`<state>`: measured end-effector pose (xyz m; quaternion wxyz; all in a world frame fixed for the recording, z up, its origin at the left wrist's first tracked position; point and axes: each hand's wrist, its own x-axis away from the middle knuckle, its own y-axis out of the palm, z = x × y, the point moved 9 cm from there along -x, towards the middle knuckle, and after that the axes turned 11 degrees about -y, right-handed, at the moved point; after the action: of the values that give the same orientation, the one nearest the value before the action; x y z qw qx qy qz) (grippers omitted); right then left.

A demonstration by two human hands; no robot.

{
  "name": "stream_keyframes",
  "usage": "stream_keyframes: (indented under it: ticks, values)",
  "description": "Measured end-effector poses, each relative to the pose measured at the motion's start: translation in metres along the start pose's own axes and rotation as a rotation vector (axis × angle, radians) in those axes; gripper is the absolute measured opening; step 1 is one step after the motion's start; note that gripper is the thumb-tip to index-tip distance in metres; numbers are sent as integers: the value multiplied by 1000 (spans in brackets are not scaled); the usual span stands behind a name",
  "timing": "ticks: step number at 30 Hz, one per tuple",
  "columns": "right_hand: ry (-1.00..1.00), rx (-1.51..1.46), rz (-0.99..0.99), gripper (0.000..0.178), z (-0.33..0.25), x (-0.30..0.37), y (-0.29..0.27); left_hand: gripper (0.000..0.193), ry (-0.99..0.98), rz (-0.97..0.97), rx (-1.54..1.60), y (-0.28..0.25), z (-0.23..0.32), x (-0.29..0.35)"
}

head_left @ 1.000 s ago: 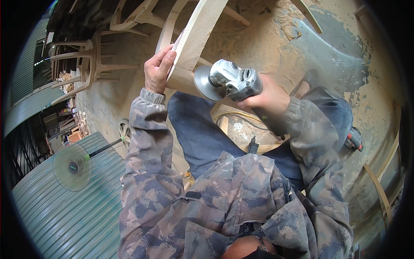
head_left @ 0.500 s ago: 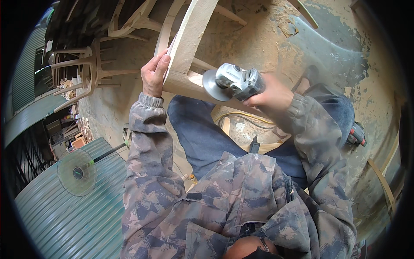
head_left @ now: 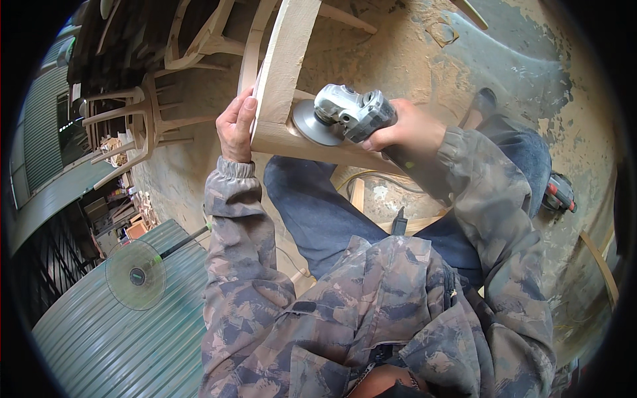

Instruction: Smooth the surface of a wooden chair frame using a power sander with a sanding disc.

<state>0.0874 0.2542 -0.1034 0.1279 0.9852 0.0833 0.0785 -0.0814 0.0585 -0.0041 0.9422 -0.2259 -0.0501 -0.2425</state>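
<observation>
My right hand (head_left: 415,131) is wrapped round the body of an angle grinder (head_left: 355,111) with a grey head. Its round disc (head_left: 315,124) rests at the inner corner of a pale wooden chair frame (head_left: 282,73), where an upright piece meets a crosswise rail. Dust blurs the air near my right forearm. My left hand (head_left: 235,127) grips the outer side of that frame at the corner, thumb towards me and fingers partly hidden behind the wood. The frame lies across my bent legs.
Unfinished wooden chairs (head_left: 142,113) stand at the left. A standing fan (head_left: 136,274) is at the lower left before green corrugated sheeting. Another power tool (head_left: 559,194) lies on the floor beyond my right knee. A cable (head_left: 398,180) and wood strips lie between my legs.
The grinder has shifted slightly left, its disc now tilted flatter into the frame's corner. My left hand keeps its hold. The whole view has turned slightly.
</observation>
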Motion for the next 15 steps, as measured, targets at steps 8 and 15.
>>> stream_keyframes:
  ticks: [8, 15]
  values:
    - [6, -31, -53, 46, -7, -5, 5, 48, 4, 12, -21, 2, 4, 1]
    - [27, 51, -44, 47, -16, 0, -1, 49, 11, 11, -31, 2, 3, 1]
